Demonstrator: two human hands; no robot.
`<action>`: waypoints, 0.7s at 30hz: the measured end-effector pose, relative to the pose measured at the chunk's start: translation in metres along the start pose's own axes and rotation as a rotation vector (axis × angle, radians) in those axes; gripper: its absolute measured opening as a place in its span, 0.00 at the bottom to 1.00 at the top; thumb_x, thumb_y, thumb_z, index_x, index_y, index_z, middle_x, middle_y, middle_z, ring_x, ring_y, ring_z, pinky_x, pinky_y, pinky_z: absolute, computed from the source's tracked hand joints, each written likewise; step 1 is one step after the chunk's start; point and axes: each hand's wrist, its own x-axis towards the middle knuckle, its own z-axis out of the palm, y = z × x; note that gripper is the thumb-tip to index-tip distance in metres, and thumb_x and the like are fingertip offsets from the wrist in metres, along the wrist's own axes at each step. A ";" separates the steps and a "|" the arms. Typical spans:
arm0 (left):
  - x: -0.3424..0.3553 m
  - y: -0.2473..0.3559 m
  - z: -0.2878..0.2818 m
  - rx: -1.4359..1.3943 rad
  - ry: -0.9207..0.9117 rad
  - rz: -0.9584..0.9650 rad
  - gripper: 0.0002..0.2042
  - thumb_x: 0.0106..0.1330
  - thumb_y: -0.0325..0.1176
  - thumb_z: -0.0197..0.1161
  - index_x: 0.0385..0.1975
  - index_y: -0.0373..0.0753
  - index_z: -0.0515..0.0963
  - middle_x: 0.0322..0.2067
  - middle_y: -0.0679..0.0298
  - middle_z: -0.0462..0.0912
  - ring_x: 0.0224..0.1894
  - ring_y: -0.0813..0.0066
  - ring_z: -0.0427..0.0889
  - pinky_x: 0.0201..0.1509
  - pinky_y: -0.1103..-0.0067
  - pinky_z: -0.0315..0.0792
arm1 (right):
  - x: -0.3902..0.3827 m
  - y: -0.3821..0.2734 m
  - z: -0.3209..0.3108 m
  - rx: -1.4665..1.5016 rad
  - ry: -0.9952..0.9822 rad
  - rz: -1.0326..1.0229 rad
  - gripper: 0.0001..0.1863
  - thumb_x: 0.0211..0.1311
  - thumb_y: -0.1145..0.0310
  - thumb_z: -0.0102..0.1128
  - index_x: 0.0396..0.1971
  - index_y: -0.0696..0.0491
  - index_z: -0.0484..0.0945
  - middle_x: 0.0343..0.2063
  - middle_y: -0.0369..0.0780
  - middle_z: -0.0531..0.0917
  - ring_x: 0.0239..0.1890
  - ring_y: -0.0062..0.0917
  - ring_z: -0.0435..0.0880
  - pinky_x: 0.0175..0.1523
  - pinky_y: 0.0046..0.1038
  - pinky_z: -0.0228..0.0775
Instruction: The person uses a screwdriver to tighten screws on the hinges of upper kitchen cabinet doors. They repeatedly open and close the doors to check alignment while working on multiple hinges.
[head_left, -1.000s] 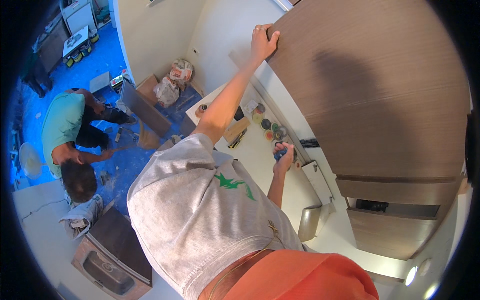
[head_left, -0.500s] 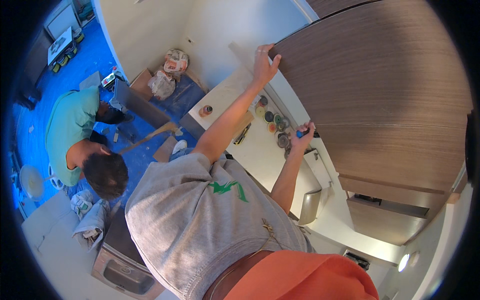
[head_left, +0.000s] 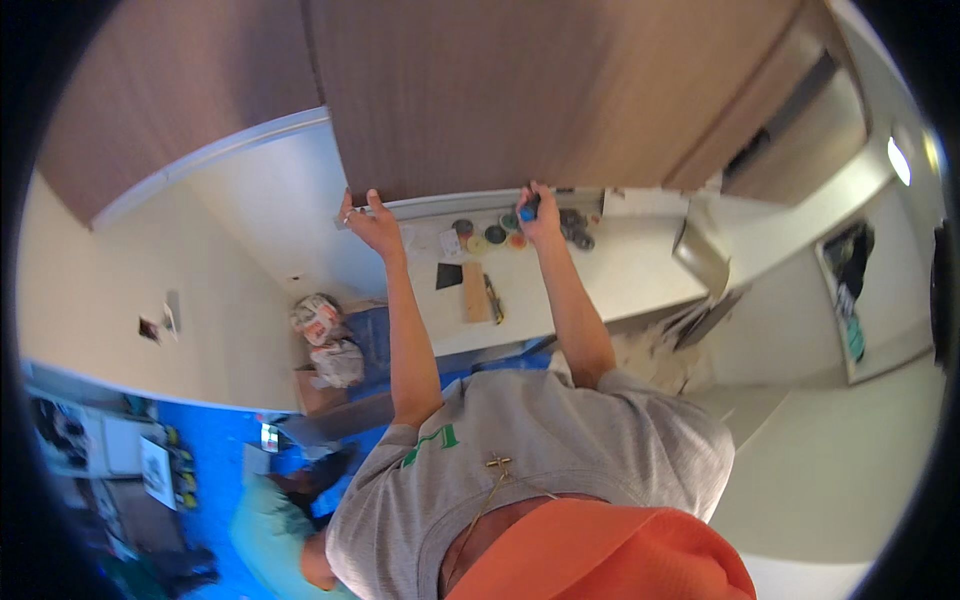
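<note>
My left hand (head_left: 372,225) grips the lower left corner of the brown wood-grain cabinet door (head_left: 470,100). Near the door's bottom edge, farther right, my right hand (head_left: 540,222) is closed on a small blue-and-black tool (head_left: 529,212). Beneath both hands, a white worktop (head_left: 630,290) carries several round coloured discs (head_left: 495,235), a black square piece (head_left: 449,276), a small wooden board (head_left: 475,295) and a yellow-and-black knife (head_left: 494,298).
A co-worker in a teal shirt (head_left: 265,530) bends over the blue covered floor (head_left: 200,430) at lower left. Bags (head_left: 335,360) lie by the wall corner. Further cabinets (head_left: 180,80) flank the door, and a curved metal piece (head_left: 700,255) stands at the worktop's right.
The view has swung round, placing the door across the top. My right hand rose from above the discs to the door's lower edge with the blue tool. My left hand still holds the door.
</note>
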 end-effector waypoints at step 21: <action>-0.008 0.018 0.001 0.050 -0.028 0.099 0.28 0.67 0.33 0.66 0.64 0.24 0.67 0.60 0.44 0.71 0.63 0.49 0.69 0.69 0.62 0.64 | -0.002 0.013 -0.014 -0.472 0.013 -0.369 0.22 0.62 0.49 0.71 0.45 0.50 0.78 0.34 0.37 0.82 0.28 0.21 0.80 0.26 0.25 0.74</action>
